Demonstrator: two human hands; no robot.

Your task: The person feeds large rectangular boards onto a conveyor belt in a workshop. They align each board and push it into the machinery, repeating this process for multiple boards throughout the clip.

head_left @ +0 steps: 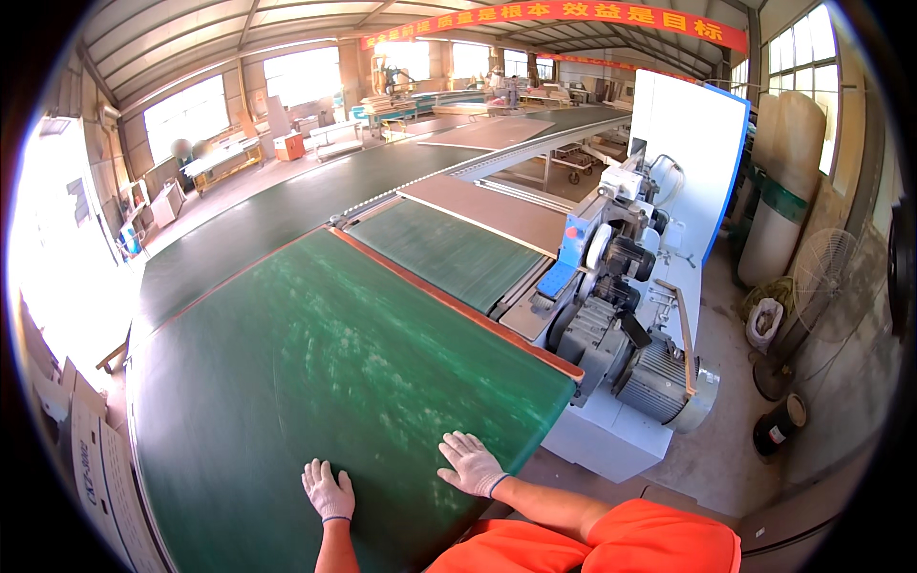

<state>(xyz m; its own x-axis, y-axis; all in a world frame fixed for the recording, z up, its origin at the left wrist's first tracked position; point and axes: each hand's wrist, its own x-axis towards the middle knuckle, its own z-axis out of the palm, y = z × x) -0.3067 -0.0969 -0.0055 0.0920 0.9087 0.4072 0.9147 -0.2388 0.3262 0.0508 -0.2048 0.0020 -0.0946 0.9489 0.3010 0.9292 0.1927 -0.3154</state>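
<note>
Both my hands wear pale knitted gloves and rest on a wide green conveyor belt (287, 363) marked with whitish dust streaks. My left hand (328, 491) lies flat near the belt's lower middle, fingers stretched forward, holding nothing. To its right, my right hand (471, 464) is spread on the belt close to the right edge, also with nothing in it. Beyond them an orange-brown strip (449, 296) borders the belt. Past that strip, a flat brown panel (487, 212) lies across a second green belt (444, 252).
On the right stands a machine with a grey electric motor (659, 382) and a white cover (683, 143). A pedestal fan (826, 277), a dark bucket (780, 424) and a sack (763, 323) are by the right wall. Another panel (487, 133) lies farther along the conveyor.
</note>
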